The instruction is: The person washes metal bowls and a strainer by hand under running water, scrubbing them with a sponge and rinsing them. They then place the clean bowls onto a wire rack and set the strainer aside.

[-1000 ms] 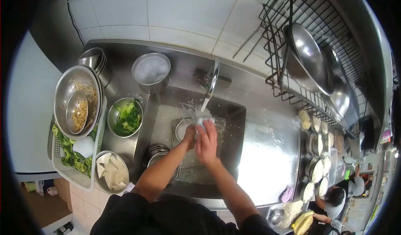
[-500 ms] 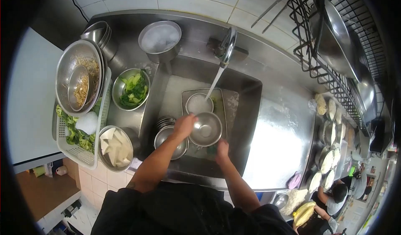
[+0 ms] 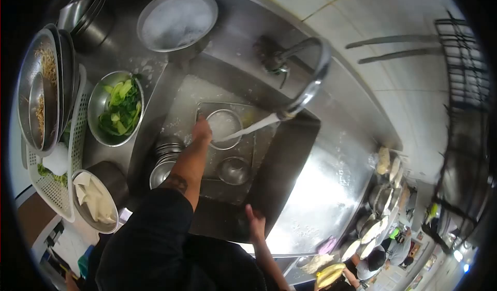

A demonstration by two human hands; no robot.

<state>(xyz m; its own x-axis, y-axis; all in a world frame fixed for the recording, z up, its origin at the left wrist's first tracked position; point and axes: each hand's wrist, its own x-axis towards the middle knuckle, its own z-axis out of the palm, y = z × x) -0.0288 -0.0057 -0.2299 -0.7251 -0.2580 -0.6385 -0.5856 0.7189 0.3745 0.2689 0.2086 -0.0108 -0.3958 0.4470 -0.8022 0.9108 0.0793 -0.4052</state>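
Note:
Water from the curved tap [image 3: 310,84] runs into a round metal bowl [image 3: 239,116] in the sink. My left hand [image 3: 202,130] is closed at that bowl's left rim. Lower in the sink lies another metal bowl [image 3: 234,171], which neither hand touches. My right hand [image 3: 255,222] is near the sink's front edge, thumb apart from the fingers, holding nothing. Stacked metal bowls [image 3: 164,169] stand at the left of the sink, partly hidden by my left forearm.
Left of the sink are a bowl of leafy greens [image 3: 121,107], a pot of white pieces [image 3: 96,200] and a white basket [image 3: 76,151]. A pot of foamy water [image 3: 178,19] stands behind. A wire rack [image 3: 463,73] hangs right; people work at lower right.
The bowl that was between my hands now lies in the sink. My left hand has moved to the bowl under the water, and my right hand has drawn back. The camera view has shifted and tilted.

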